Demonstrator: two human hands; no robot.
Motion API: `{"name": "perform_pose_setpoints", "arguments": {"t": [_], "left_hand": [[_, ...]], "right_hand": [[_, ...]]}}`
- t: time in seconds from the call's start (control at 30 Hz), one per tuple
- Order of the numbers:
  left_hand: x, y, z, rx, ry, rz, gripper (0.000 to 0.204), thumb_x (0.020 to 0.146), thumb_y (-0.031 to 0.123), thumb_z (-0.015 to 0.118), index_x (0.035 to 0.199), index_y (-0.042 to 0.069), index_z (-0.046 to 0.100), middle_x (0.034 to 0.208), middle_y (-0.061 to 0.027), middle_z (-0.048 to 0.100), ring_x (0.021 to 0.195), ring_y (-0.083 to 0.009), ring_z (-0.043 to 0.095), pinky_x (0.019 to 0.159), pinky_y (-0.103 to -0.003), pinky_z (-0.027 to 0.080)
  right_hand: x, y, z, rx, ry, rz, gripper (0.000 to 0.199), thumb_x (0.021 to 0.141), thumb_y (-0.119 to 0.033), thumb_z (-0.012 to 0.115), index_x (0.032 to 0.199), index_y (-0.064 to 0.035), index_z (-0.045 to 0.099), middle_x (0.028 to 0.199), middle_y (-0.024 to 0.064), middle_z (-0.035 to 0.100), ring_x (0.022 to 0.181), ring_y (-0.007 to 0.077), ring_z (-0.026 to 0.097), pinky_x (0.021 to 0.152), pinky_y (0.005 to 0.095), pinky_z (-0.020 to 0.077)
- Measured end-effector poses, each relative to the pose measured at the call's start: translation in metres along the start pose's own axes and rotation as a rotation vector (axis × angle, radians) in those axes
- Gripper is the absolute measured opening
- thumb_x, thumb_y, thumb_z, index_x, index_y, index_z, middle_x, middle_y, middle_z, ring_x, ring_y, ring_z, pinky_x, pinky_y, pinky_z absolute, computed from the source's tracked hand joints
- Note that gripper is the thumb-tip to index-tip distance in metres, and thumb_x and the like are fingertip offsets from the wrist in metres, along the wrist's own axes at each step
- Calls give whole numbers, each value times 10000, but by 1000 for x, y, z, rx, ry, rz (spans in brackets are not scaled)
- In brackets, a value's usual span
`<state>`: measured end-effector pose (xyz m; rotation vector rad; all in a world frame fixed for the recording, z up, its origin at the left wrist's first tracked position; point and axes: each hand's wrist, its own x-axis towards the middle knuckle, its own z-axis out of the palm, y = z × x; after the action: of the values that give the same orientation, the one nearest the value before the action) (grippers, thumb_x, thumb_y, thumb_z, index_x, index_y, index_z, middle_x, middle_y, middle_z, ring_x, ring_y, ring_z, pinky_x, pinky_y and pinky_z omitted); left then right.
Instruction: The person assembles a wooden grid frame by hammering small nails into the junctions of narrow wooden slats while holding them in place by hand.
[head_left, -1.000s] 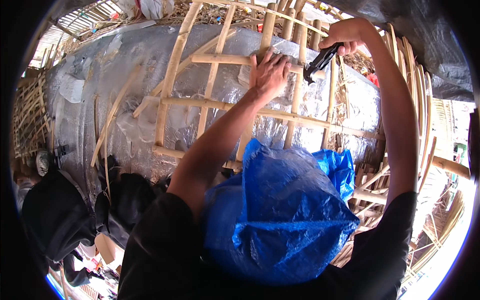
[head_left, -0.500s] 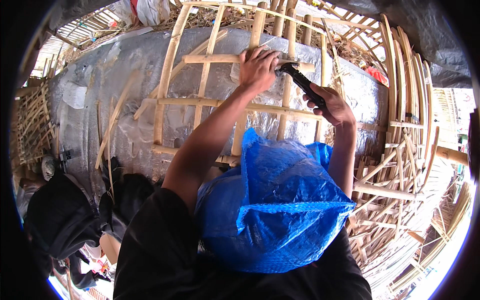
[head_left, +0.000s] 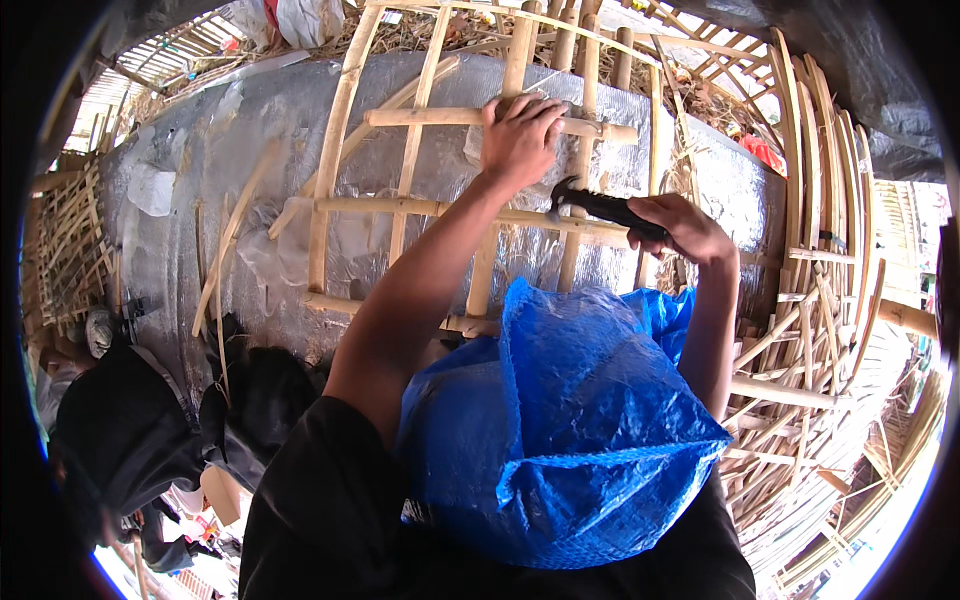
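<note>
My left hand (head_left: 520, 142) is closed over the upper bamboo crosspiece (head_left: 420, 117) of a lattice frame. What lies beneath its fingers is hidden. In my right hand (head_left: 684, 226) is a black-handled claw hammer (head_left: 606, 208), gripped by the handle. The hammer's head is below the crosspiece, near an upright strip (head_left: 575, 235), and apart from my left hand. A lower crosspiece (head_left: 440, 207) runs behind the hammer. The frame lies over a silvery sheet-covered surface (head_left: 270, 140). Blue woven plastic (head_left: 600, 400) bulges in front of my chest, between my arms.
Split bamboo strips (head_left: 800, 400) are heaped on the right, with upright slats (head_left: 830, 150) beyond. At the lower left is a person in black clothing (head_left: 120, 420). Loose sticks (head_left: 232, 240) lie on the silvery sheet. Dry straw (head_left: 440, 40) lines the far edge.
The hammer has come down and away from the crosspiece, its handle now lying flatter. My right hand moved slightly right and nearer. My left hand keeps its place on the crosspiece.
</note>
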<state>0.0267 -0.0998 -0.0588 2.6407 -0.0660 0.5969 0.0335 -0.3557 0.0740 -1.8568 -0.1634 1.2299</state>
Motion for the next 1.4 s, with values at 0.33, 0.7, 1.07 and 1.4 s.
{"name": "perform_pose_setpoints", "arguments": {"t": [0.33, 0.7, 1.07, 1.4], "left_hand": [[5, 3, -2, -5, 57, 67, 889, 697, 861, 583, 1232, 157, 673, 1283, 10, 659, 1230, -157, 537, 1071, -474, 234], [1, 9, -21, 135, -184, -1, 1202, 449, 896, 708, 1402, 187, 527, 1441, 6, 527, 1407, -163, 364, 1131, -493, 196], [3, 14, -28, 69, -214, -9, 1309, 366, 924, 698, 1421, 174, 502, 1469, 16, 498, 1411, -173, 349, 1098, -542, 214], [0, 10, -25, 79, -197, 36, 1301, 389, 936, 681, 1401, 136, 512, 1466, 1, 501, 1395, -208, 374, 1087, -581, 231]], "right_hand": [[16, 23, 93, 1755, -10, -355, 250, 1064, -231, 444, 1063, 10, 511, 739, -32, 413, 594, 71, 350, 499, 224, 322], [-30, -38, 63, -381, 952, -343, 380, 929, -349, 702, 907, 29, 738, 556, 57, 572, 520, 78, 450, 489, 300, 373], [28, -66, -16, -629, 635, -148, 421, 860, -419, 737, 774, -7, 737, 517, -48, 444, 482, 54, 358, 472, 294, 278], [51, -111, -52, -602, 558, -216, 365, 785, -419, 771, 665, -81, 702, 464, -50, 423, 404, 58, 384, 411, 269, 259]]}}
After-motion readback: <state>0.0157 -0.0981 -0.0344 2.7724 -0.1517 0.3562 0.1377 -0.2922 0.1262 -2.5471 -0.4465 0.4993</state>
